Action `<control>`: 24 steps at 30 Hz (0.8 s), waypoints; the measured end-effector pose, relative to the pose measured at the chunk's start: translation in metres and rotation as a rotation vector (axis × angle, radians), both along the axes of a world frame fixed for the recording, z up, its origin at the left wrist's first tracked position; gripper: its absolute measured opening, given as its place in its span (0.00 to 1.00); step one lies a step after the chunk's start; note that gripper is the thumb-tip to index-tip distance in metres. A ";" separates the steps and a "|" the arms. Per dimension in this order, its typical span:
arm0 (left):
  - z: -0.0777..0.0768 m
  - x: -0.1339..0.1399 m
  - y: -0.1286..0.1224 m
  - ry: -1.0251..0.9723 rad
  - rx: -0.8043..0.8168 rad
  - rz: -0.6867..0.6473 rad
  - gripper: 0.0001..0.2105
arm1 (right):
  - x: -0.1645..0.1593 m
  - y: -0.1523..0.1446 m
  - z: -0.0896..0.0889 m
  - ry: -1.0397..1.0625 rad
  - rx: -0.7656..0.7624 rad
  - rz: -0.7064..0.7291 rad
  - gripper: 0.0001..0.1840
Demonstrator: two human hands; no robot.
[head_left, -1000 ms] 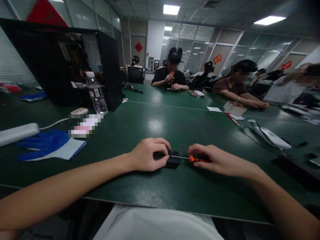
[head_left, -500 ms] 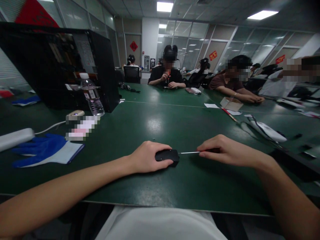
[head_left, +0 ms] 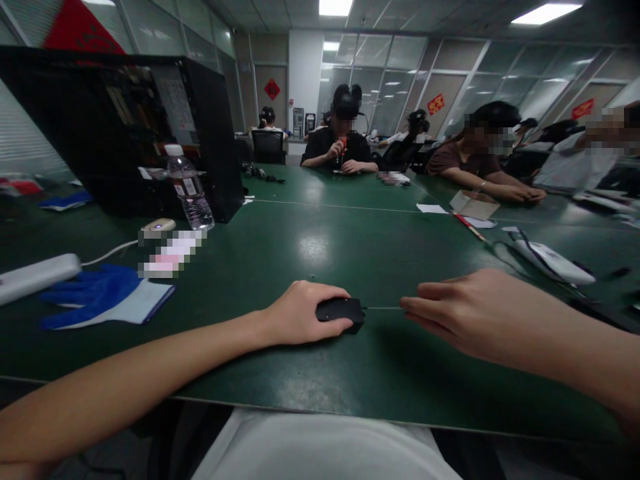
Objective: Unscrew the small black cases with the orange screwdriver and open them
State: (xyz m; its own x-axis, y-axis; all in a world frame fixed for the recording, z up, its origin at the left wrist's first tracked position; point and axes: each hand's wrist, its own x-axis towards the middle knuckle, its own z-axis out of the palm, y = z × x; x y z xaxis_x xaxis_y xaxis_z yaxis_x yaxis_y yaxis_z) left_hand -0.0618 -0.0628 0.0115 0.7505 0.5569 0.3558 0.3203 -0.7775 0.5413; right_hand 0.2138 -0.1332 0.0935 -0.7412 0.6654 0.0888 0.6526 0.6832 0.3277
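Note:
My left hand (head_left: pixel 297 313) lies on the table and is closed around a small black block-shaped case (head_left: pixel 345 311), thumb on its near side and fingers along the far side. Small screws or dots show on the case's surface. My right hand (head_left: pixel 463 312) is closed on a screwdriver, its thin metal shaft (head_left: pixel 384 308) pointing left to the right end of the case. The handle is hidden inside my fingers. Whether the tip sits in a screw is too small to tell.
On the green table (head_left: pixel 300 373), a blue-and-white glove (head_left: pixel 115 297), a white power strip (head_left: pixel 40 277) and a water bottle (head_left: pixel 190 190) stand left, beside an open computer case (head_left: pixel 215 147). A cardboard box (head_left: pixel 475 205) is at right. Other people sit across.
My right hand has turned about the screwdriver's shaft, and its wrist and forearm have swung up and right. The left hand still holds the case. The whole view has shifted slightly.

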 end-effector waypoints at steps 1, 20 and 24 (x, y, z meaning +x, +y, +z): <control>-0.001 0.000 0.000 -0.005 0.003 0.004 0.18 | -0.005 0.000 0.004 -0.068 0.025 0.020 0.08; -0.007 -0.002 0.000 -0.036 -0.022 0.087 0.19 | 0.012 0.057 -0.009 0.348 -1.044 -0.357 0.29; -0.007 -0.001 -0.001 -0.032 -0.013 0.108 0.20 | 0.006 0.022 -0.009 0.154 -0.486 -0.181 0.20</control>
